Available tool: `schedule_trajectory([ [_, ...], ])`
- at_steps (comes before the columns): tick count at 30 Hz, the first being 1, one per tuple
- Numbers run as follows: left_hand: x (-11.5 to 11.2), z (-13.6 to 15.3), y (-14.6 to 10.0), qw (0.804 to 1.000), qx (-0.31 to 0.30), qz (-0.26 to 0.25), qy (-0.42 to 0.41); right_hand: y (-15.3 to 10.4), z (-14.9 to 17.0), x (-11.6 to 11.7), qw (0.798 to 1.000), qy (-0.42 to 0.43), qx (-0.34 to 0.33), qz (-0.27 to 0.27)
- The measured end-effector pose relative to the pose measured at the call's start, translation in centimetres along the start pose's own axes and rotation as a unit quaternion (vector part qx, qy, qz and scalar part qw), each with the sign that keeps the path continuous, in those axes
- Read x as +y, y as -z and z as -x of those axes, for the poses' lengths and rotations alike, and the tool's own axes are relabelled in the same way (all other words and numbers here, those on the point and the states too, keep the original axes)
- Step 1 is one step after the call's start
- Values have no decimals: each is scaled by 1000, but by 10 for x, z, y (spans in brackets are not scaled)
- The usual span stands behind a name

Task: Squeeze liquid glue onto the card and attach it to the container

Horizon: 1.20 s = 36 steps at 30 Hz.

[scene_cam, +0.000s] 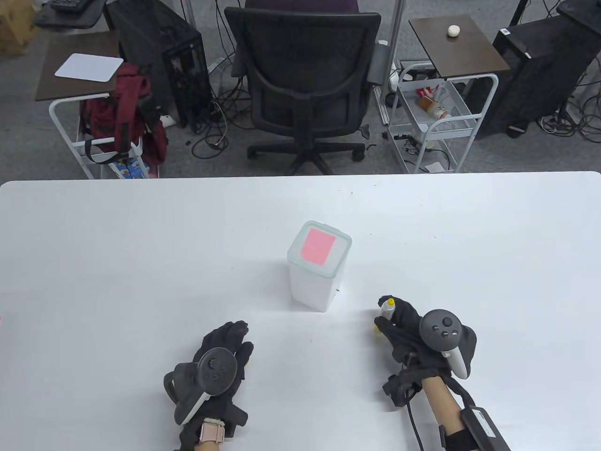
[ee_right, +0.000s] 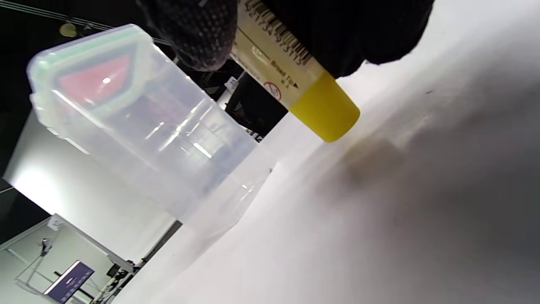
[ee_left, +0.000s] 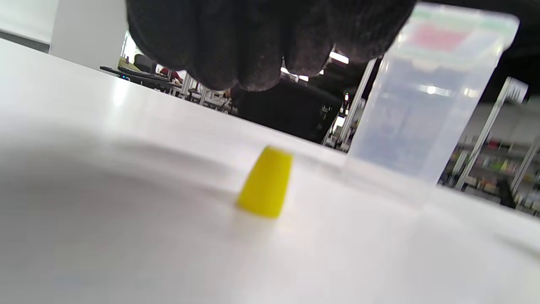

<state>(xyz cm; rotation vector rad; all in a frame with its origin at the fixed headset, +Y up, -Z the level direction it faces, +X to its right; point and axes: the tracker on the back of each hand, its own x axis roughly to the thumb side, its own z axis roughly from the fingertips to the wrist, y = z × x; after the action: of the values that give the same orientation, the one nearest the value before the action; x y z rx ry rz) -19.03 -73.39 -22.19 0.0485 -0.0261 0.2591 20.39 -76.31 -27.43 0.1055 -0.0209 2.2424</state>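
Note:
A clear plastic container (scene_cam: 313, 282) stands upright mid-table, with a pink card (scene_cam: 318, 246) lying on its lid. It also shows in the left wrist view (ee_left: 417, 109) and the right wrist view (ee_right: 126, 126). My right hand (scene_cam: 399, 324) grips a glue bottle (scene_cam: 387, 307) to the right of the container, and its yellow end (ee_right: 325, 112) hangs just above the table. My left hand (scene_cam: 230, 347) lies palm down and holds nothing. A loose yellow cap (ee_left: 266, 182) stands on the table below its fingertips (ee_left: 253, 63); the table view does not show it.
The white table (scene_cam: 117, 263) spreads wide around the container. Beyond its far edge stand an office chair (scene_cam: 305, 80), two side carts (scene_cam: 441, 108) and computer towers.

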Motion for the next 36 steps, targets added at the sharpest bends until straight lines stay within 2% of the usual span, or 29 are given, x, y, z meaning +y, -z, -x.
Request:
schedule_trajectory([
  [3,-7,-3,4,997,1,55,57,-13,-10,-2,1000,5,-27,-13],
  [10,-17,-17,6,986,-3,81,148,-37,-22,1,997,15,-72,-31],
  [14,-23,-26,6,973,-13,72,219,-44,-26,5,995,8,-89,-41],
  [18,-19,-32,4,974,-23,44,221,-49,-31,10,993,13,-102,-50],
  [20,-10,-34,0,984,-28,18,173,-52,-35,14,992,13,-113,-60],
  [22,1,-37,-5,995,-37,-12,87,-55,-41,20,988,3,-133,-73],
  [24,11,-40,-9,998,-51,-26,-10,-58,-48,27,984,-17,-156,-88],
  [27,20,-46,-13,985,-84,-17,-149,-64,-60,37,975,-58,-186,-103],
  [32,19,-53,-16,936,-128,52,-323,-72,-73,53,960,-119,-218,-128],
  [34,15,-55,-16,924,-134,72,-350,-73,-75,56,957,-127,-223,-132],
  [36,13,-56,-15,923,-137,81,-352,-74,-76,59,955,-134,-227,-138],
])
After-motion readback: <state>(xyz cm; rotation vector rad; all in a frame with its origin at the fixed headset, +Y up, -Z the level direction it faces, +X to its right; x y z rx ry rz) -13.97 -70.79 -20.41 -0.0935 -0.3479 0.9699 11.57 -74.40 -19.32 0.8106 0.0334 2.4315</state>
